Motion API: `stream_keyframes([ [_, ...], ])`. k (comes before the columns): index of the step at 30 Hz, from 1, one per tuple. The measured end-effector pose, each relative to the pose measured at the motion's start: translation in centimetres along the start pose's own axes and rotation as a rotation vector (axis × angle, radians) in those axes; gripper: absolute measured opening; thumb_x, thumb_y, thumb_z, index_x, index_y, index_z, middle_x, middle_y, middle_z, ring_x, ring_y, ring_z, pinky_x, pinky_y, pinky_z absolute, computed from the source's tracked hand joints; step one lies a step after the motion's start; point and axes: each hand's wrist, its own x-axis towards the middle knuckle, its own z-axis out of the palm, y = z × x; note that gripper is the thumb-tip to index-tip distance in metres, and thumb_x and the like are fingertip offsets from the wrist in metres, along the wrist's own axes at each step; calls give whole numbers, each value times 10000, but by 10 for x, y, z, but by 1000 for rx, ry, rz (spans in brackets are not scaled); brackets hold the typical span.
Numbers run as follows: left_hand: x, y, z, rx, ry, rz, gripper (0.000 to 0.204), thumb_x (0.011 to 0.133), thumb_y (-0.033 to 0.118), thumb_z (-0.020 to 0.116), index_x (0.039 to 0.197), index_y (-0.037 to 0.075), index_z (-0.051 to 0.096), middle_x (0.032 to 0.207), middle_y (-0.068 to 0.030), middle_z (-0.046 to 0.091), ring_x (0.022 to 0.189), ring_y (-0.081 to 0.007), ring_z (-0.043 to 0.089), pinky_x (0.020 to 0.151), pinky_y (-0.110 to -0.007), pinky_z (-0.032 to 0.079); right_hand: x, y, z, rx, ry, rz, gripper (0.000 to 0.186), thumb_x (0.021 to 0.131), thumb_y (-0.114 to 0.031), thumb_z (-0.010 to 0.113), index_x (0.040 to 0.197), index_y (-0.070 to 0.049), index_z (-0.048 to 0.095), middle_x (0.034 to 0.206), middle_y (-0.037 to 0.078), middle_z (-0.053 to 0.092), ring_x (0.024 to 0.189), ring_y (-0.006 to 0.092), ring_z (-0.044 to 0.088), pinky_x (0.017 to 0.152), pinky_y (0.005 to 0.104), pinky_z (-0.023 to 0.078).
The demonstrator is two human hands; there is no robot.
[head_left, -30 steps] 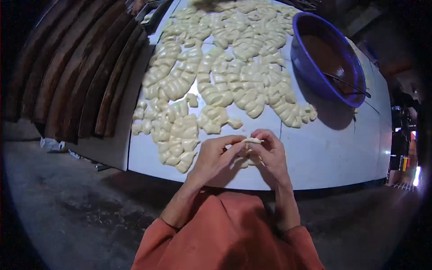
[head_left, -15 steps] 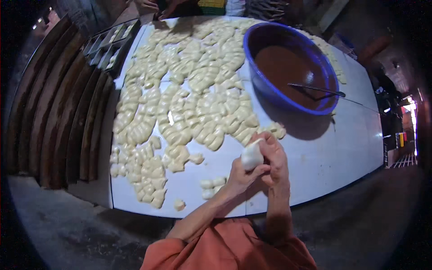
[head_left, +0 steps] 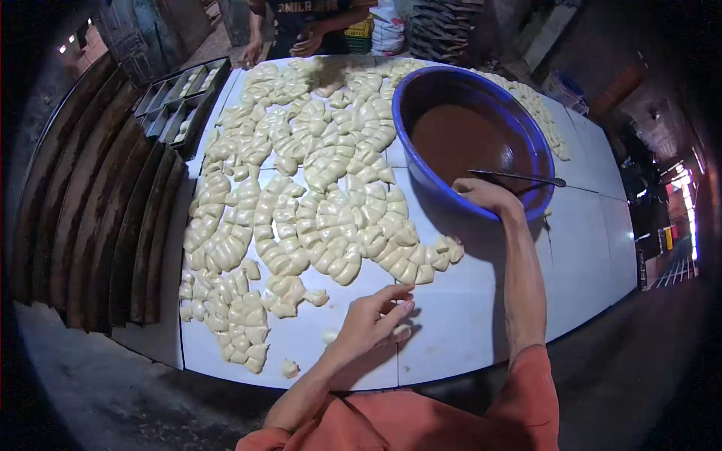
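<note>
My left hand [head_left: 387, 319] hovers palm-down over the white tiled table [head_left: 436, 346], fingers bent and apart, small pale dough pieces partly hidden beneath it. My right hand [head_left: 485, 194] reaches over the near left rim of the blue plastic bowl [head_left: 411, 147], fingers curled down; what they hold, if anything, is hidden. The bowl contains brown liquid [head_left: 459, 135], with a long dark utensil [head_left: 541, 180] lying across it. Left of the bowl, many glossy pale dough pieces [head_left: 331, 233] lie in clustered sheets on the table.
Long dark curved trays [head_left: 90, 195] stand at the left. A divided box [head_left: 180, 101] holding pale pieces sits at the back left. Another person's hands [head_left: 304, 43] are at the far edge, near crates [head_left: 359, 28] and a white sack [head_left: 387, 30]. More dough [head_left: 549, 128] lies right of the bowl.
My hands have separated. The white piece they held is out of sight. My right hand has moved up to the bowl; the left has opened low over the table. The view has shifted.
</note>
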Motion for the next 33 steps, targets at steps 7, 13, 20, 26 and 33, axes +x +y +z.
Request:
stream_keyframes([
  [7,10,-7,2,-83,66,31,378,992,253,611,1287,17,606,1082,-100,714,941,-175,709,785,-302,550,-41,-42,-14,773,316,-1,186,959,-239,624,975,-56,597,839,19,604,710,70,558,608,212,454],
  [13,67,0,28,-456,17,108,423,1020,299,562,1340,22,560,1223,-60,643,1059,-138,627,859,-297,509,-67,-79,35,1316,317,-202,169,990,-201,600,1065,-58,549,931,56,642,809,141,679,649,263,581],
  [20,64,-18,30,-976,53,18,325,1022,282,550,1262,70,602,1176,-45,654,1019,-136,632,874,-301,504,-70,-99,120,1638,326,-180,161,982,-148,618,1109,-65,563,965,19,643,850,96,653,757,243,553],
  [26,46,-34,-15,-807,385,28,227,987,204,625,1098,10,665,968,-38,700,848,-92,660,785,-247,545,-79,-108,157,1588,256,-205,346,866,-61,656,1189,-30,536,1251,125,572,1105,225,611,929,332,533],
  [33,41,-32,-9,-686,433,114,320,955,174,678,1184,-50,672,953,-33,700,812,-65,620,721,-205,505,-81,-153,186,469,713,-283,370,841,25,705,1199,-9,618,1425,185,446,1179,271,599,980,332,516],
])
